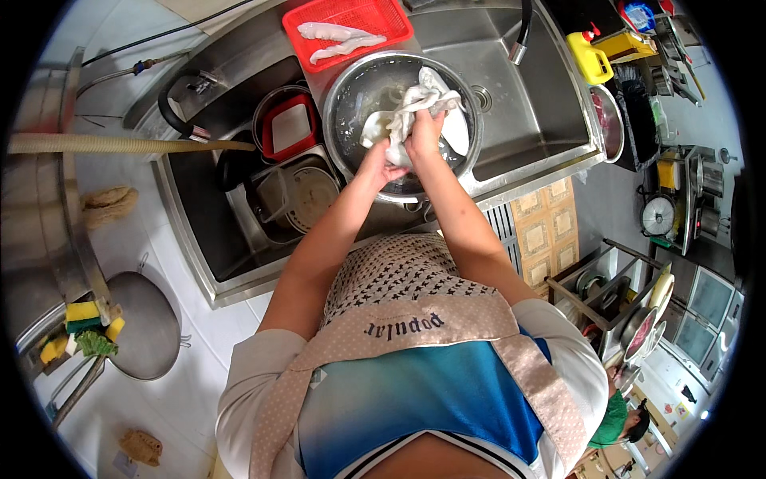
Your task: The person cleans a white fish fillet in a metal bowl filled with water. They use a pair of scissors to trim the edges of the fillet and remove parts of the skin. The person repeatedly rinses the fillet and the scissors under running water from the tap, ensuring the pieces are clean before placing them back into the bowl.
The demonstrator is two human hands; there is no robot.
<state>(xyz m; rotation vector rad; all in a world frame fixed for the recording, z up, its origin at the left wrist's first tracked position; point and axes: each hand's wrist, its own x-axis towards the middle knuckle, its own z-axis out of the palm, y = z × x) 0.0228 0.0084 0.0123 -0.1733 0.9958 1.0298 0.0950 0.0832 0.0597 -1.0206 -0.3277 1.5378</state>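
Note:
A round metal basin (336,129) of water sits on the divider between two sinks. In it lie white, slippery pieces of seafood, squid by their look; one flat white piece (456,135) rests at the basin's right side. My right hand (426,133) grips a crumpled, folded white piece (419,99) and lifts it above the others. Lower and to the left, my left hand (380,164) holds the bottom of the same white mass near the basin's front rim. My fingers partly hide where the pieces meet.
A red plastic basket (395,24) with white strips stands behind the basin. The left sink (206,239) holds a red container (314,111) and a metal pan (323,152); a ribbed hose (131,143) reaches in. A black faucet (524,36) overhangs the right sink (508,78). A person in green (613,419) is far right.

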